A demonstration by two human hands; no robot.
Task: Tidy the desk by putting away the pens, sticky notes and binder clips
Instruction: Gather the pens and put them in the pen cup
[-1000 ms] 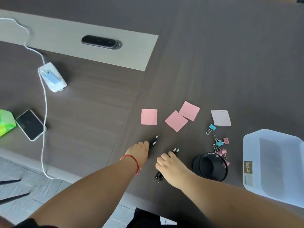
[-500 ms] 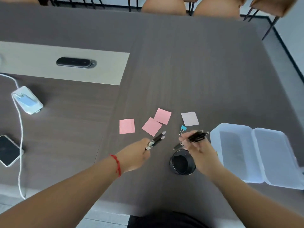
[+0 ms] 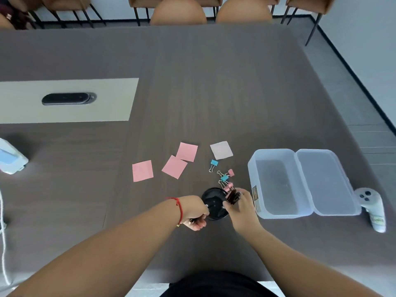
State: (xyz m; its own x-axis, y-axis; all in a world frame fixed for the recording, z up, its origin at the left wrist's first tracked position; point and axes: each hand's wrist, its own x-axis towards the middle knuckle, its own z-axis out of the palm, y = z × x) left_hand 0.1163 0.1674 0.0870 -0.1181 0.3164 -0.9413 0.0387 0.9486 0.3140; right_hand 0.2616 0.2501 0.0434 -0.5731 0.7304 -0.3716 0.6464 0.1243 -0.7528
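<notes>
A black mesh pen cup (image 3: 213, 198) stands near the desk's front edge. My right hand (image 3: 242, 207) grips a bundle of black pens (image 3: 234, 196) held upright over the cup's right rim. My left hand (image 3: 196, 213) is closed on more pens at the cup's left side, their tips pointing into it. Three pink sticky notes (image 3: 174, 167) and a pale one (image 3: 221, 150) lie flat beyond the cup. Several pink and blue binder clips (image 3: 225, 177) are scattered between the notes and the cup.
An open clear plastic box (image 3: 278, 212) with its lid folded back sits at the right, a white controller (image 3: 371, 207) beside it. A white charger (image 3: 10, 159) and cable lie at the far left. A beige panel with a black device (image 3: 67, 98) is inset at the back left. Chairs line the far edge.
Both hands lifted the pens off the desk and brought them down to the black cup. The pens turned from lying flat to pointing into it. The view tilted up.
</notes>
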